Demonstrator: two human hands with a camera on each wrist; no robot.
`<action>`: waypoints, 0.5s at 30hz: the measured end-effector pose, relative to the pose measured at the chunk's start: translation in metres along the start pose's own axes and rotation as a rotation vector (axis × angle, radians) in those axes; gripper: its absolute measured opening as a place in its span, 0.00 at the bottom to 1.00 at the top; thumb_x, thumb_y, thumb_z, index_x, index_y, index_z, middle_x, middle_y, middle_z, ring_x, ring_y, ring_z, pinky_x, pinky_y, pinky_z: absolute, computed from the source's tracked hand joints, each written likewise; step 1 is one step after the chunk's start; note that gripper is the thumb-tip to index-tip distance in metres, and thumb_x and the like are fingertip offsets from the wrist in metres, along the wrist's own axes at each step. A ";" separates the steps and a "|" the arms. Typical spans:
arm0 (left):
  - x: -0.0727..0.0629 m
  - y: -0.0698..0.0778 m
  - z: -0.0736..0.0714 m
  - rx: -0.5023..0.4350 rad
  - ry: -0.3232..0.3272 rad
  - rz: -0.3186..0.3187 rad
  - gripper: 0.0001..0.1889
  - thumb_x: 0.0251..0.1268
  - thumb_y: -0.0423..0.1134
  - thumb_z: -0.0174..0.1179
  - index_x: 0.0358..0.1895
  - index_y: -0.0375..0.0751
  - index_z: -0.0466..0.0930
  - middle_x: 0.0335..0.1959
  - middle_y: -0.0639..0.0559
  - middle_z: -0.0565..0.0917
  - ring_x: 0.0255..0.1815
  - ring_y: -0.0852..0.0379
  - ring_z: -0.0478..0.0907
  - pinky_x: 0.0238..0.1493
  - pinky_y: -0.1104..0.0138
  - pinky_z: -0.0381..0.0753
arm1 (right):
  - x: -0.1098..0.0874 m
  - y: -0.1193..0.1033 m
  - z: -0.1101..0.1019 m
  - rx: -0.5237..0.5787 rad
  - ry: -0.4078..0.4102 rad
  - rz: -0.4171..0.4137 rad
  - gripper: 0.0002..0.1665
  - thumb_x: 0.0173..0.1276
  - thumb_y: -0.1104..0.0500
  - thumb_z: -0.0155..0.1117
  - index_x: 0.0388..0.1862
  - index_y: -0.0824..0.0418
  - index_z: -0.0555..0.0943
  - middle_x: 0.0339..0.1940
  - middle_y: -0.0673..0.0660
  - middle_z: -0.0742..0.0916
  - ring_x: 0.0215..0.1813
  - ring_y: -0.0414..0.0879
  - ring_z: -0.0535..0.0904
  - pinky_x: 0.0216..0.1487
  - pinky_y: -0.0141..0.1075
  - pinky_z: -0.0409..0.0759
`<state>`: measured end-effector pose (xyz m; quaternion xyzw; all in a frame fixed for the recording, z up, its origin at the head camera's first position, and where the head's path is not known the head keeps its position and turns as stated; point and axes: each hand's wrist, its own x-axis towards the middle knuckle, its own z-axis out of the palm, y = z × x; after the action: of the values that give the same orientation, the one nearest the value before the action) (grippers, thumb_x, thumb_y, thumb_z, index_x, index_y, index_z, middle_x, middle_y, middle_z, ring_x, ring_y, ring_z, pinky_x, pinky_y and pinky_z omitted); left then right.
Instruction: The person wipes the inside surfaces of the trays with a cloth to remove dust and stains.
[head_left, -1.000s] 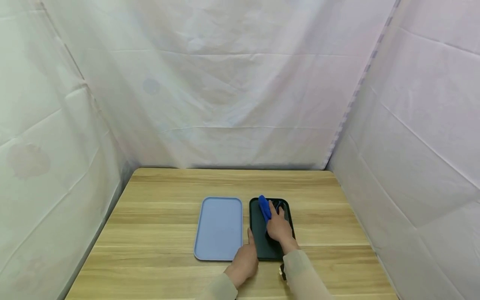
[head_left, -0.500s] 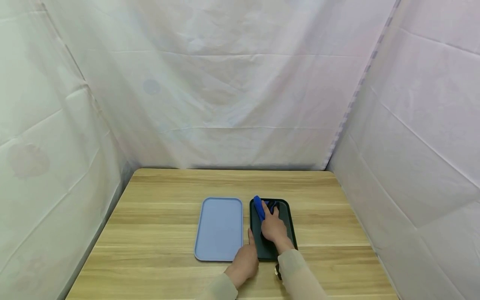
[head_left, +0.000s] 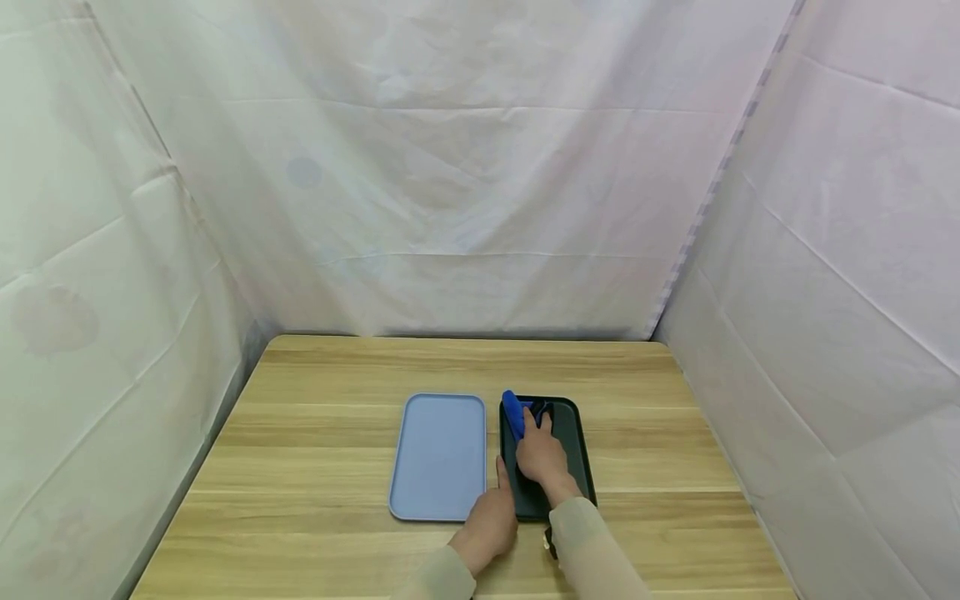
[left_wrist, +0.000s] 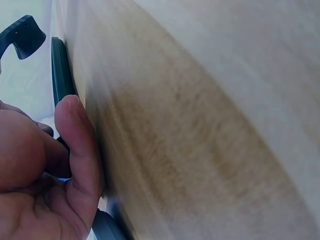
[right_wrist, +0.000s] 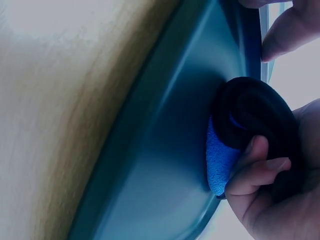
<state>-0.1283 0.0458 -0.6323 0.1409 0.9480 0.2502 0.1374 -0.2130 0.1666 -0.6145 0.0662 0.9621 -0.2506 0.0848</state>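
Note:
In the head view my right hand presses a blue and black cloth onto the dark green tray, near its far left corner. Black folded fabric is gripped by curled fingers in the right wrist view, its blue fleecy side against the tray. My left hand holds the tray's near left corner, index finger straight along the left side. The left wrist view shows its thumb low over the table, beside the tray's edge; much of that grip is hidden.
A light blue tray lies just left of the dark one, close to my left hand. Both are on a wood-grain table, with white sheeting at its back and sides. A small black device sits under my right wrist.
My right hand has slid left across the dark green tray with the cloth, which now reaches the tray's left rim. My left hand and both trays stay put.

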 end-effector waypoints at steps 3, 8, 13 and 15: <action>0.000 0.000 -0.001 -0.001 -0.001 -0.002 0.49 0.64 0.30 0.66 0.81 0.22 0.42 0.15 0.49 0.76 0.15 0.59 0.72 0.22 0.65 0.75 | -0.001 -0.001 0.000 0.012 -0.002 0.002 0.38 0.77 0.60 0.53 0.84 0.54 0.58 0.82 0.76 0.58 0.27 0.54 0.78 0.29 0.48 0.77; -0.002 0.001 -0.002 0.014 -0.007 0.010 0.50 0.65 0.30 0.66 0.82 0.25 0.41 0.16 0.49 0.76 0.16 0.58 0.72 0.23 0.65 0.76 | -0.001 -0.003 0.000 0.012 -0.003 0.011 0.39 0.77 0.59 0.54 0.84 0.55 0.59 0.81 0.76 0.60 0.32 0.58 0.81 0.33 0.51 0.80; -0.003 0.002 -0.003 0.057 0.003 0.040 0.44 0.66 0.29 0.64 0.81 0.26 0.49 0.16 0.49 0.75 0.16 0.59 0.71 0.22 0.66 0.76 | -0.002 -0.004 0.002 0.022 -0.002 0.020 0.39 0.77 0.58 0.54 0.85 0.57 0.57 0.80 0.77 0.60 0.41 0.65 0.84 0.41 0.58 0.83; -0.003 0.002 -0.003 0.068 0.015 0.046 0.41 0.65 0.29 0.64 0.79 0.24 0.54 0.15 0.50 0.74 0.16 0.59 0.71 0.21 0.67 0.75 | -0.004 -0.004 0.003 0.023 -0.004 0.026 0.40 0.78 0.57 0.54 0.85 0.57 0.56 0.80 0.78 0.59 0.44 0.67 0.84 0.43 0.59 0.83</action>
<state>-0.1257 0.0457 -0.6283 0.1652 0.9535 0.2220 0.1196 -0.2095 0.1616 -0.6147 0.0789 0.9581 -0.2605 0.0893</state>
